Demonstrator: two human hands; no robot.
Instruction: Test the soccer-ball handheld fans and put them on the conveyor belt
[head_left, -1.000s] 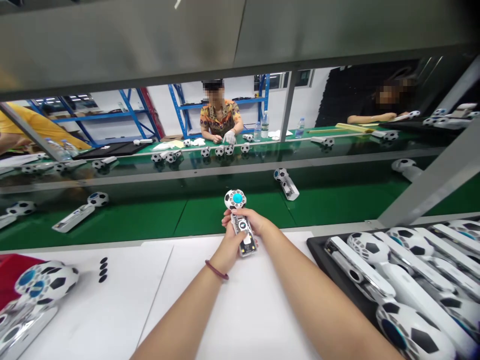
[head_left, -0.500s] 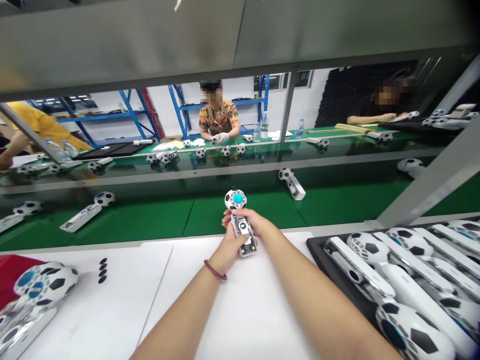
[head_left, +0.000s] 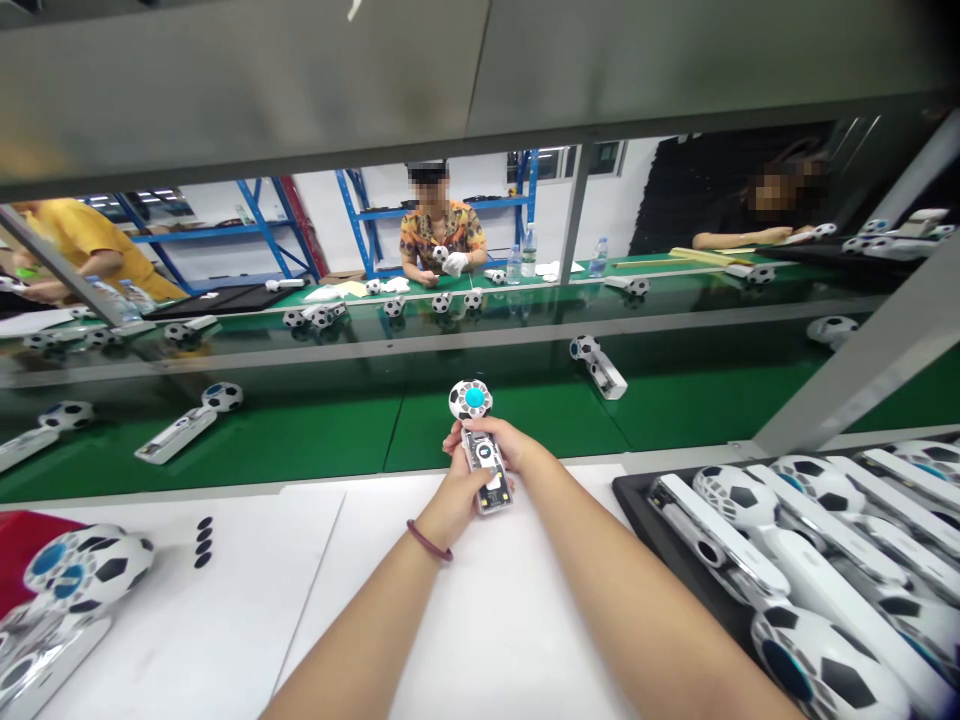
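Both hands hold one football-headed handheld device (head_left: 471, 400) above the front edge of the white worktop (head_left: 480, 610). Its ball head is white and black with a bright blue disc, and its clear-cased handle shows circuitry and a round dial. My left hand (head_left: 459, 482) wraps the handle from the left, thumb lying across its front. My right hand (head_left: 504, 440) grips the top of the handle just under the ball, from the right. Some fingers of both hands are hidden behind the handle.
Similar devices ride the green conveyor (head_left: 315, 440) ahead. A black tray (head_left: 637, 510) full of them is at right; more lie by a red bin (head_left: 22, 540) at left, near several black ovals (head_left: 202, 540). A metal post (head_left: 847, 350) rises at right. Co-workers sit across.
The devices on the near conveyor have shifted right, while those on the far belt moved slightly left. The co-worker opposite has raised a ball-headed piece. My hands have barely moved.
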